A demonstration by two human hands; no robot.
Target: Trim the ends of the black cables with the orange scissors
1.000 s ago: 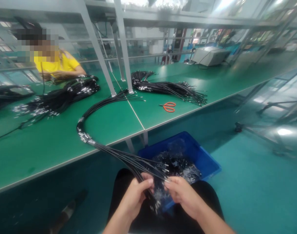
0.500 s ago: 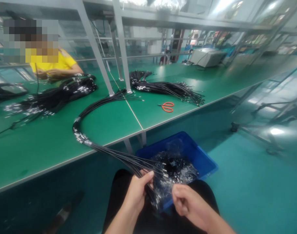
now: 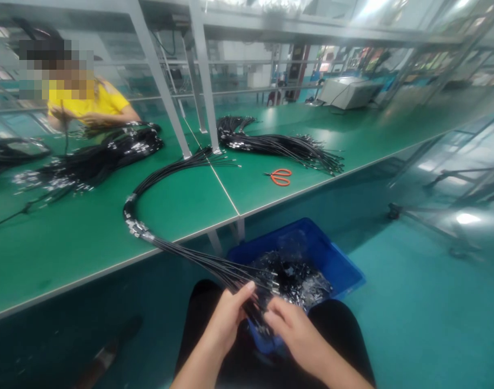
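Observation:
A long bundle of black cables (image 3: 198,258) with silvery metal ends curves off the bench and down over my lap. My left hand (image 3: 227,320) is closed around it near its lower end, thumb on top, with some cable ends fanning out past the thumb. Right beside those ends is my right hand (image 3: 291,324), fingers curled together in a pinch. What it pinches, if anything, is too small to make out. Beneath both hands, a blue bin (image 3: 339,258) holds small black and shiny pieces with clear plastic.
Orange-handled scissors (image 3: 281,177) lie on the green bench (image 3: 178,194). More cable bundles rest at right (image 3: 271,146) and left (image 3: 101,156). Shelf posts (image 3: 204,81) rise from the bench. Across it sits a co-worker in yellow (image 3: 109,100). A wheeled metal frame (image 3: 429,229) stands right.
My right hand has moved left, from apart at the right to the cable ends beside my left hand. My left hand keeps its grip on the cable bundle.

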